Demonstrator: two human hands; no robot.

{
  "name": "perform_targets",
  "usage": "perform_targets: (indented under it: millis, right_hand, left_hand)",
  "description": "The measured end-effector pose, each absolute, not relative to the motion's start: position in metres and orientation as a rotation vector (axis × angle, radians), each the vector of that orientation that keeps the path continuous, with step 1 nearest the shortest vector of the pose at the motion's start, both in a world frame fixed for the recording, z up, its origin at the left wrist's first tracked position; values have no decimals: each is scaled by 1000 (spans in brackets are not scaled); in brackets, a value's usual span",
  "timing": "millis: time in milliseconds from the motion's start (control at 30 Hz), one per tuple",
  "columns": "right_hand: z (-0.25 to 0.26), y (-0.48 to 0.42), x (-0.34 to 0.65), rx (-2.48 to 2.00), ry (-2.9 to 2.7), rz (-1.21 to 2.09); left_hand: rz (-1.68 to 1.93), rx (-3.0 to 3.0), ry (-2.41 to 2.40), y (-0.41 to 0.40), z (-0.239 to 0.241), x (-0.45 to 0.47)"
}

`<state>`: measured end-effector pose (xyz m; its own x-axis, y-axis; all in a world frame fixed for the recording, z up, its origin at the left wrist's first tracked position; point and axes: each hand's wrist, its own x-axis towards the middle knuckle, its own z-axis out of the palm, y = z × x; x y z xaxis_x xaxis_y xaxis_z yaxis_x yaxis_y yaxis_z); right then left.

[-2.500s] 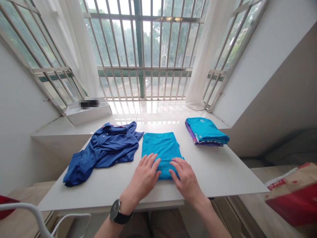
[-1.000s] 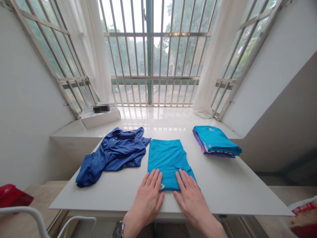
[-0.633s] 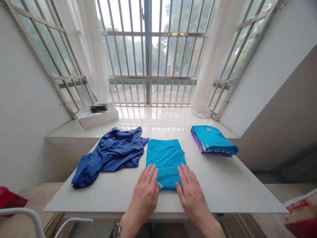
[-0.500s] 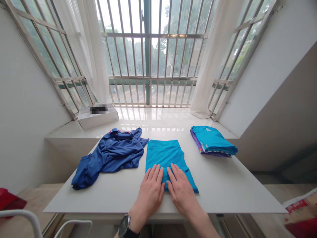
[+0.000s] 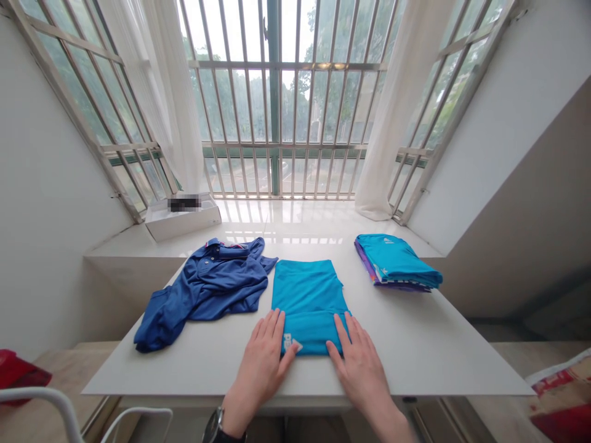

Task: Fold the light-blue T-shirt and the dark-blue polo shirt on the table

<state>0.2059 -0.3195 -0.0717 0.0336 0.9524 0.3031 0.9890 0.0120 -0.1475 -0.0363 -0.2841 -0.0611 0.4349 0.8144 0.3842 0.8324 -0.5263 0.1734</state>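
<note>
A bright blue garment [image 5: 307, 292] lies folded on the white table in front of me, its near end turned over into a flat band with a white logo at the left. My left hand [image 5: 264, 351] rests on the band's left edge, fingers stretched out and thumb beside the logo. On the band's right edge lies my right hand [image 5: 359, 354], also flat with fingers extended. Both palms face down and neither hand grips the cloth. Left of the garment is a crumpled navy polo shirt [image 5: 217, 283], collar toward the window.
A stack of folded clothes [image 5: 399, 261], bright blue on top, sits at the table's right. Behind the white table [image 5: 429, 351], a white box [image 5: 184, 221] stands on the window sill. A red and beige bag [image 5: 563, 397] is at the lower right; a white tubular frame [image 5: 41, 397] is lower left.
My hands have slid apart from the middle of the garment to its left and right edges. The folded band now lies flatter and straighter, with its white logo uncovered.
</note>
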Motion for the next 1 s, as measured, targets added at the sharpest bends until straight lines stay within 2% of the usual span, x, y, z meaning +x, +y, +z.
perform_targets:
  millis: [1000]
  right_hand:
    - [-67,-323,205,-1962,-1962,-145]
  left_hand:
    - [-635,-2652,-1525,-284,-58,-37]
